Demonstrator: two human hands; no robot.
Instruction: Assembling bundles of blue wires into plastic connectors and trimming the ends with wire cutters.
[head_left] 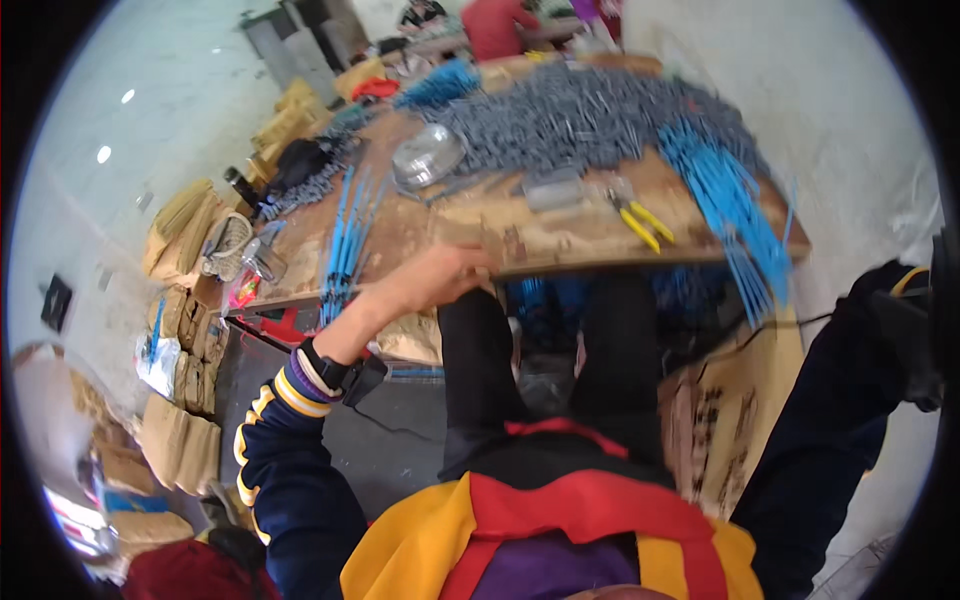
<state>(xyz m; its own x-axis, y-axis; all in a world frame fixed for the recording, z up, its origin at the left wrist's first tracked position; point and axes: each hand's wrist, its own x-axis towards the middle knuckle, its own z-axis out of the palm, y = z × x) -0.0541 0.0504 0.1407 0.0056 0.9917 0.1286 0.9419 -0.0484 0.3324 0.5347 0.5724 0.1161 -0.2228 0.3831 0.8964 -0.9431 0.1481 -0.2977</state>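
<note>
My left hand (440, 272) rests on the near edge of a wooden worktable (560, 240), fingers curled over the edge, holding nothing. A black watch sits on that wrist above a dark sleeve with yellow stripes. My right arm in a dark sleeve (850, 380) reaches off to the right; its hand is out of view. On the table lie yellow-handled pliers (640, 220), a heap of small grey parts (590, 115), and bundles of blue cable ties (725, 200) hanging over the right edge.
A clear lid or bowl (428, 155) and more blue ties (345, 240) lie on the table's left. Cardboard boxes (745, 400) stand under the table at right. Tan sacks (180, 240) line the left floor. People in red and dark clothes (495, 25) sit beyond the table.
</note>
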